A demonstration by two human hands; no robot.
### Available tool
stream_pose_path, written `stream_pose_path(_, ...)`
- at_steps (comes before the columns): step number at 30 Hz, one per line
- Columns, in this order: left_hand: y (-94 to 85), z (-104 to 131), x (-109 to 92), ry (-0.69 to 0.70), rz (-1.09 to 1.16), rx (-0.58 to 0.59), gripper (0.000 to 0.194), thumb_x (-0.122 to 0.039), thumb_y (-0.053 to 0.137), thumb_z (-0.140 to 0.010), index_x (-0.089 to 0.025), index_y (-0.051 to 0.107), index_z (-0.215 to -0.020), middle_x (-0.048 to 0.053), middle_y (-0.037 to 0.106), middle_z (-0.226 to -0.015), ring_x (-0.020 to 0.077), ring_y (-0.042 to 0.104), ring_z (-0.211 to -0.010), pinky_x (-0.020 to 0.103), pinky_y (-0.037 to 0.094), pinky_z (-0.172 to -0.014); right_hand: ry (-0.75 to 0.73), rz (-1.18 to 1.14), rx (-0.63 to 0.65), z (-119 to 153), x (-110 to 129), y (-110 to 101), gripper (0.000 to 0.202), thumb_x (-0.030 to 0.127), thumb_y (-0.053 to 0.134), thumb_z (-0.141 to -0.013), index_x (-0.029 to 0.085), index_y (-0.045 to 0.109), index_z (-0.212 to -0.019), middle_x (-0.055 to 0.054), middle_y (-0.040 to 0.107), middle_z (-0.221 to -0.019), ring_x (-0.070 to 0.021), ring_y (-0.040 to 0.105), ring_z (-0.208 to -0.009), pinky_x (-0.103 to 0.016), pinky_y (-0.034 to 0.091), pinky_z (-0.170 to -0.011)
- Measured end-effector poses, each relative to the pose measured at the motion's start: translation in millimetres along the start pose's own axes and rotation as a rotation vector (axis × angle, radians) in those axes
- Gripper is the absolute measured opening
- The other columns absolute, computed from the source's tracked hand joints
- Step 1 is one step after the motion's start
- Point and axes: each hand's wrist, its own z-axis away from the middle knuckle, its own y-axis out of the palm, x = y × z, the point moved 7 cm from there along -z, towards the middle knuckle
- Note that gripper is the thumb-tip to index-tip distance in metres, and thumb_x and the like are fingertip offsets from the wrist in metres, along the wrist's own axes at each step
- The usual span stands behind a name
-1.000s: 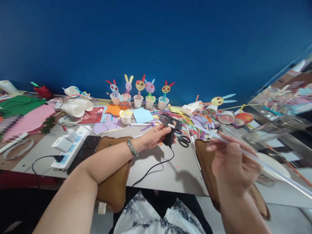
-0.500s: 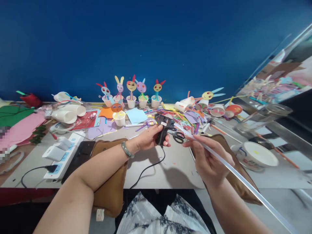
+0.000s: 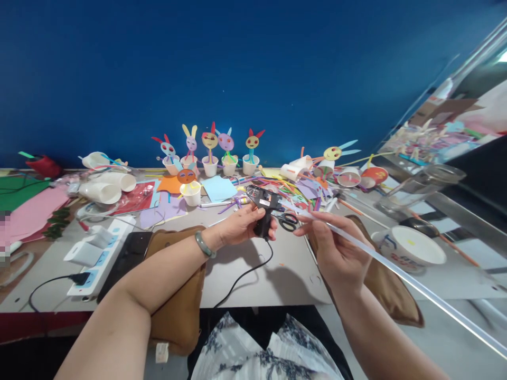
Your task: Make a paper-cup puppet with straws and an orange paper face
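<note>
My left hand [image 3: 241,224] is wrapped round the handle of a black glue gun [image 3: 263,208], whose nozzle points up and to the left. A long translucent glue stick [image 3: 390,266] runs from the rear of the gun down to the right edge of the view. My right hand [image 3: 340,248] pinches the stick between thumb and fingers, a short way behind the gun. Black-handled scissors [image 3: 288,222] lie on the table between my hands. From the gun's handle a black cord [image 3: 247,272] curves down to the table edge.
Paper rabbit figures in white cups [image 3: 211,167] stand along the blue wall. Coloured paper strips are heaped before them. A power strip [image 3: 103,257] lies at left, brown cushions [image 3: 178,295] overhang the table edge, and a white bowl [image 3: 415,247] and glass jar [image 3: 420,184] are at right.
The view has shifted slightly, so the table things appear a little further left. Both hands keep their hold on the glue gun and the stick.
</note>
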Motion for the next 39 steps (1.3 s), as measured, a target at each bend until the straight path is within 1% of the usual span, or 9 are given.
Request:
stream_pose_path(4, 1.3, 0.5, 0.0, -0.004, -0.006, 0.023, 0.054, -0.056, 0.087, -0.073, -0.016, 0.059, -0.095, 0.006, 0.072, -0.089, 0.0164, 0.070, -0.073, 0.036, 0.060, -0.073, 0.053, -0.060, -0.032, -4.2, -0.5, 2.8, 0.015, 0.039, 0.069, -0.095, 0.026, 0.070, -0.102, -0.002, 0.080, -0.089, -0.0178, 0.075, -0.061, -0.039, 0.064, -0.072)
stream_pose_path(8, 1.2, 0.8, 2.2, -0.009, 0.005, 0.049, 0.051, -0.056, 0.085, -0.076, -0.015, 0.061, -0.095, 0.008, 0.073, -0.091, 0.0168, 0.070, -0.072, 0.036, 0.060, -0.072, 0.062, 0.010, -0.029, -6.3, 0.0, 2.6, 0.016, 0.040, 0.070, -0.094, 0.027, 0.071, -0.102, -0.002, 0.079, -0.084, -0.0192, 0.075, -0.064, -0.039, 0.063, -0.072)
stream_pose_path(11, 5.1, 2.2, 5.7, -0.043, 0.005, 0.108, 0.051, -0.056, 0.084, -0.077, -0.014, 0.062, -0.097, 0.009, 0.074, -0.091, 0.0176, 0.072, -0.072, 0.036, 0.060, -0.073, 0.002, 0.105, 0.041, -8.7, 3.2, 6.3, 0.013, 0.035, 0.072, -0.092, 0.026, 0.074, -0.102, -0.001, 0.078, -0.076, -0.0204, 0.075, -0.068, -0.040, 0.063, -0.077)
stream_pose_path(14, 9.1, 3.5, 9.8, -0.095, 0.004, 0.154, 0.053, -0.057, 0.084, -0.076, -0.014, 0.062, -0.099, 0.009, 0.074, -0.089, 0.0190, 0.073, -0.073, 0.034, 0.059, -0.072, -0.089, 0.220, 0.091, -11.5, 9.0, 10.6, 0.010, 0.030, 0.072, -0.092, 0.028, 0.076, -0.101, -0.001, 0.079, -0.077, -0.0213, 0.077, -0.076, -0.039, 0.062, -0.081)
stream_pose_path(20, 9.1, 2.0, 11.2, -0.091, 0.009, 0.164, 0.053, -0.056, 0.084, -0.077, -0.014, 0.061, -0.101, 0.008, 0.073, -0.089, 0.0187, 0.073, -0.071, 0.033, 0.060, -0.069, -0.242, 0.350, 0.108, -15.5, 20.5, 15.0, 0.007, 0.026, 0.071, -0.093, 0.025, 0.076, -0.097, 0.000, 0.077, -0.071, -0.0209, 0.077, -0.075, -0.034, 0.060, -0.074)
stream_pose_path(28, 11.7, 2.8, 11.8, -0.093, -0.006, 0.168, 0.055, -0.058, 0.084, -0.076, -0.014, 0.061, -0.100, 0.008, 0.074, -0.089, 0.0177, 0.073, -0.071, 0.030, 0.059, -0.069, -0.124, 0.281, 0.136, -16.5, -4.0, 19.2, 0.010, 0.030, 0.069, -0.095, 0.024, 0.074, -0.089, 0.003, 0.072, -0.062, -0.0158, 0.068, -0.057, -0.031, 0.053, -0.065)
stream_pose_path(31, 12.2, 2.1, 11.0, -0.077, -0.023, 0.168, 0.056, -0.059, 0.083, -0.076, -0.014, 0.061, -0.100, 0.009, 0.074, -0.088, 0.0174, 0.073, -0.070, 0.030, 0.058, -0.069, -0.121, 0.269, 0.123, -13.7, -9.6, 18.9, 0.009, 0.031, 0.069, -0.094, 0.024, 0.073, -0.090, 0.002, 0.071, -0.065, -0.0155, 0.067, -0.059, -0.032, 0.053, -0.067)
stream_pose_path(34, 10.8, 1.0, 9.4, -0.046, -0.059, 0.150, 0.054, -0.060, 0.082, -0.077, -0.014, 0.062, -0.098, 0.009, 0.073, -0.087, 0.0172, 0.073, -0.070, 0.030, 0.057, -0.070, -0.053, 0.252, 0.092, -11.1, -15.0, 17.5, 0.009, 0.032, 0.072, -0.092, 0.024, 0.072, -0.095, 0.002, 0.070, -0.066, -0.0157, 0.067, -0.060, -0.031, 0.052, -0.064)
stream_pose_path(39, 9.3, 0.3, 8.6, -0.022, -0.132, 0.112, 0.058, -0.062, 0.083, -0.075, -0.014, 0.062, -0.100, 0.009, 0.071, -0.090, 0.0167, 0.072, -0.072, 0.029, 0.057, -0.071, 0.046, 0.036, 0.036, -12.3, -21.4, 19.0, 0.013, 0.030, 0.077, -0.087, 0.023, 0.067, -0.084, 0.006, 0.061, -0.054, -0.0123, 0.058, -0.049, -0.027, 0.048, -0.054)
